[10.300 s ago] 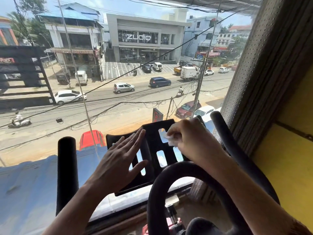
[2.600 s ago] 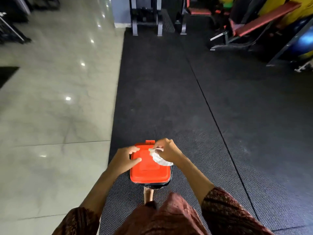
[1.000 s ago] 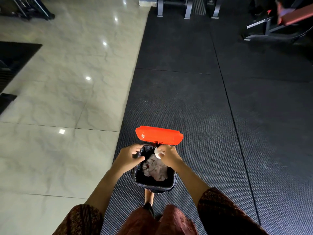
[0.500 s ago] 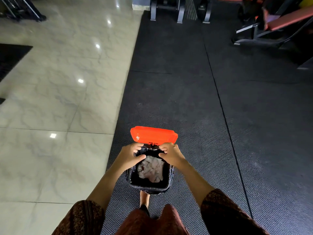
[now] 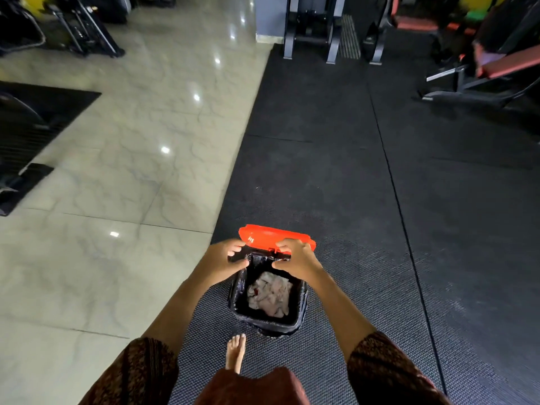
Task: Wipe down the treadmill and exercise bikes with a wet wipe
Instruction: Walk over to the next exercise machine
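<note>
A small black bin (image 5: 302,302) with a plastic liner stands on the rubber mat right in front of me. Its red lid (image 5: 263,234) is tipped up at the far side. Several crumpled white used wipes (image 5: 270,293) lie inside. My left hand (image 5: 223,258) curls its fingers at the lid's left corner, with the thumb by the bin's rear rim. My right hand (image 5: 295,257) grips the lid's lower edge near the hinge. Neither hand holds a wipe.
My bare foot (image 5: 235,350) stands just before the bin. Black rubber flooring (image 5: 365,185) runs ahead, glossy tiles (image 5: 117,171) to the left. A machine frame (image 5: 309,30) stands far ahead, a red bench (image 5: 496,71) upper right, dark equipment (image 5: 26,133) at the left.
A second ago my right hand held a white wipe over the open bin; the wipe is gone from it. Both hands have moved up from the rear rim onto the red lid.
</note>
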A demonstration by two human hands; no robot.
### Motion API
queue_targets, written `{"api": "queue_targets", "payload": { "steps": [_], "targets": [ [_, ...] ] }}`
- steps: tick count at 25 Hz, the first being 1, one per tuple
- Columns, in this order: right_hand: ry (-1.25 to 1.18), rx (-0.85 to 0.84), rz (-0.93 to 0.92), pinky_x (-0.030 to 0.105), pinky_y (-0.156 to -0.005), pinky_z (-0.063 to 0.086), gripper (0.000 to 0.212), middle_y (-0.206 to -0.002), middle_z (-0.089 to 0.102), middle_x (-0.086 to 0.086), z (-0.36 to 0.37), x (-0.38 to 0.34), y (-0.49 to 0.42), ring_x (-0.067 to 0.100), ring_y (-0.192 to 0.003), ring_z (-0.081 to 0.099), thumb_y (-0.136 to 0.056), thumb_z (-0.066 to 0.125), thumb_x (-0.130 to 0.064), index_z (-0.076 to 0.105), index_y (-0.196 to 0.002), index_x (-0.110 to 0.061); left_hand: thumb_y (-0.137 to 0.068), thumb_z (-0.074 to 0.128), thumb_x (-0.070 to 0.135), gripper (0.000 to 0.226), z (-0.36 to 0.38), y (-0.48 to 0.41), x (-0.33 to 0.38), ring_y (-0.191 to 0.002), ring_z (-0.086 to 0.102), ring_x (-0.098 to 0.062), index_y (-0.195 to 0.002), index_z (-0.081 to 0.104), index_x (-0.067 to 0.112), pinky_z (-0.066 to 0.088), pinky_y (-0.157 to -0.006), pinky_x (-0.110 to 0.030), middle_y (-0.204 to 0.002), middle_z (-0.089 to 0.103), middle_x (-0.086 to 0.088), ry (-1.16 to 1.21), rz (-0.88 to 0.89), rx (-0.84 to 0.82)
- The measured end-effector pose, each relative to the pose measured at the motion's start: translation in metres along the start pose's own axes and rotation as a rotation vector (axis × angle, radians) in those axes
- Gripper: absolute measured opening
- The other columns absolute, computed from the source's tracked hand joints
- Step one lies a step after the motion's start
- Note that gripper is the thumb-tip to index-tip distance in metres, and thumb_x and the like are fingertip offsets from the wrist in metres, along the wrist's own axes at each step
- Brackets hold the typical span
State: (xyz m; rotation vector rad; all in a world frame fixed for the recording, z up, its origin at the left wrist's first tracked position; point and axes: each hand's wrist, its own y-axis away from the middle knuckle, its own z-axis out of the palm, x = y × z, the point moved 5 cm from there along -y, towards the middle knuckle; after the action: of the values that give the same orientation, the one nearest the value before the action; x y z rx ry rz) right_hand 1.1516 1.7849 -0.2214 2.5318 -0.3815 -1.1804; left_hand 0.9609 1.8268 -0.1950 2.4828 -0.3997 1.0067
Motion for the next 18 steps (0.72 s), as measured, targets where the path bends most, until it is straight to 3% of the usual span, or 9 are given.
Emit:
{"api": "queue_targets", "payload": {
  "steps": [5,8,10,14,18],
  "targets": [
    [0.078,-0.042,-0.099,0.023,-0.101,0.034,0.064,-0.133,0.052,0.002,0.018,-0.051,0.011,0.017,-0.128,0.044,-0.074,0.077,-0.015,0.053,-0.133,-0.019,-0.082,0.074,0.019,0.050,-0.033,0.036,-0.022,-0.115,0.059,-0.019,-0.129,0.057,0.013,0.040,-0.087,-0.017,-0.127,0.062,-0.008,0.046,-0.032,0.110],
    [0.063,-0.053,-0.205,0.021,-0.102,0.036,0.064,-0.134,0.054,0.005,0.039,-0.099,0.020,0.020,-0.127,0.046,-0.072,0.077,-0.006,0.054,-0.132,-0.014,-0.082,0.074,0.016,0.049,-0.065,0.068,-0.040,-0.115,0.058,-0.019,-0.128,0.057,0.010,0.039,-0.085,-0.015,-0.128,0.060,-0.007,0.098,-0.047,0.200],
    [0.034,-0.105,-0.259,0.016,-0.093,0.040,0.065,-0.132,0.056,0.007,0.065,-0.138,0.029,0.022,-0.123,0.051,-0.071,0.077,0.002,0.054,-0.131,-0.007,-0.081,0.075,0.017,0.050,-0.093,0.099,-0.063,-0.112,0.059,-0.017,-0.127,0.058,0.009,0.040,-0.083,-0.014,-0.127,0.061,-0.007,0.129,-0.067,0.269],
    [0.019,-0.228,-0.347,0.012,-0.079,0.043,0.063,-0.131,0.056,0.009,0.143,-0.220,0.054,0.021,-0.115,0.056,-0.072,0.078,0.003,0.054,-0.129,-0.005,-0.078,0.079,0.021,0.045,-0.155,0.180,-0.128,-0.095,0.059,-0.010,-0.118,0.063,0.012,0.039,-0.069,0.002,-0.114,0.065,-0.003,0.194,-0.144,0.432],
    [0.043,-0.369,-0.505,0.012,-0.075,0.047,0.059,-0.124,0.061,0.010,0.269,-0.318,0.109,0.016,-0.103,0.058,-0.070,0.081,-0.002,0.058,-0.125,-0.010,-0.078,0.079,0.017,0.040,-0.220,0.312,-0.214,-0.092,0.061,-0.016,-0.115,0.064,0.009,0.041,-0.068,0.001,-0.103,0.064,-0.003,0.245,-0.287,0.635]
  ]
}}
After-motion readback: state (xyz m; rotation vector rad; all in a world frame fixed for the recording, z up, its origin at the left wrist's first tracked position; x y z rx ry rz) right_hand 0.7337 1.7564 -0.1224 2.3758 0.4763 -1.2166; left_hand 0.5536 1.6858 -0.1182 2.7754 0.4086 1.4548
